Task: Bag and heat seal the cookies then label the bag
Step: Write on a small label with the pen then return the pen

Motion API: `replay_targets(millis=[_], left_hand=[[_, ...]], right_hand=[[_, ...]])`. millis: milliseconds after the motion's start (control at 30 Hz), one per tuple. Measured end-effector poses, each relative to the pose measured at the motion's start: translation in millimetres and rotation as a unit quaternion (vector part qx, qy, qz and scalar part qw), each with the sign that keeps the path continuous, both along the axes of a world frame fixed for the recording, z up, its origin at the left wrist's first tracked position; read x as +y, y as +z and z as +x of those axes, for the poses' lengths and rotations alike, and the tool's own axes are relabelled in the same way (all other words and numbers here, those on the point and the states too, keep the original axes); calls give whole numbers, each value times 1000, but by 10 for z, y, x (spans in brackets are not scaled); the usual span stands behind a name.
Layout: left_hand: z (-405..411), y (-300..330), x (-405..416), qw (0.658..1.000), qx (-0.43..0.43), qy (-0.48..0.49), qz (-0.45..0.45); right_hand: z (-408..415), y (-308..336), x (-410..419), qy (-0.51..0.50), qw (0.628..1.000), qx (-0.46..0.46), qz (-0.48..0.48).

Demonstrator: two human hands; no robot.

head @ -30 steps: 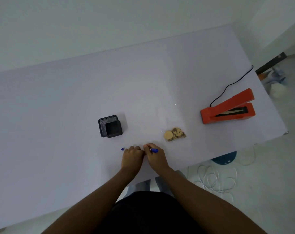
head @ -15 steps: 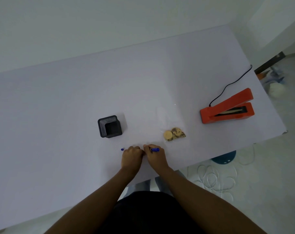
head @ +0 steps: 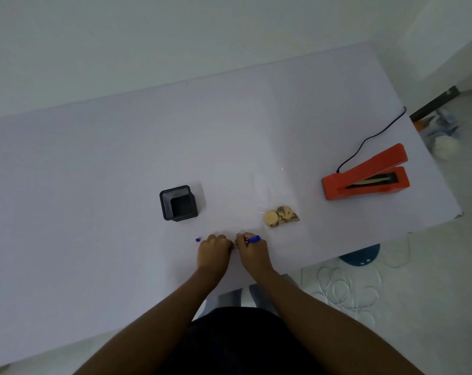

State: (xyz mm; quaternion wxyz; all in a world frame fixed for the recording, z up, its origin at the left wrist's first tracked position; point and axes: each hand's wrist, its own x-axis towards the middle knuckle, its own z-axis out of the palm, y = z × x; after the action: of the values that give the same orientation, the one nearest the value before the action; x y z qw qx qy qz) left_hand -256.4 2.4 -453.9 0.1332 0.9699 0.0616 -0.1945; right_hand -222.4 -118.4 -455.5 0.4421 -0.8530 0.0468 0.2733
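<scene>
A clear bag of cookies [head: 280, 216] lies flat on the white table [head: 121, 158], to the right of and just beyond my hands. My right hand [head: 252, 251] grips a blue pen [head: 253, 239] with its tip pointing down-left at the table. My left hand [head: 214, 249] rests fingers curled right beside it, knuckles nearly touching; whatever lies under the fingers is hidden. A small blue pen cap [head: 197, 239] sits on the table just left of my left hand. The orange heat sealer [head: 364, 175] stands with its jaw raised at the far right.
A black square holder [head: 178, 203] stands just beyond my left hand. The sealer's black cord [head: 370, 139] runs off the table's right edge. Past that edge the floor holds a blue round object [head: 360, 257] and loose white cable [head: 345, 288].
</scene>
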Motion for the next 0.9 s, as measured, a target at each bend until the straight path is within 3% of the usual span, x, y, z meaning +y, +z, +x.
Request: replay_targets(millis=[900], left_hand=[[13,-22,-5,1000,7,0,-5]], right_hand=[[34,28,-29,-43,999,21,16]])
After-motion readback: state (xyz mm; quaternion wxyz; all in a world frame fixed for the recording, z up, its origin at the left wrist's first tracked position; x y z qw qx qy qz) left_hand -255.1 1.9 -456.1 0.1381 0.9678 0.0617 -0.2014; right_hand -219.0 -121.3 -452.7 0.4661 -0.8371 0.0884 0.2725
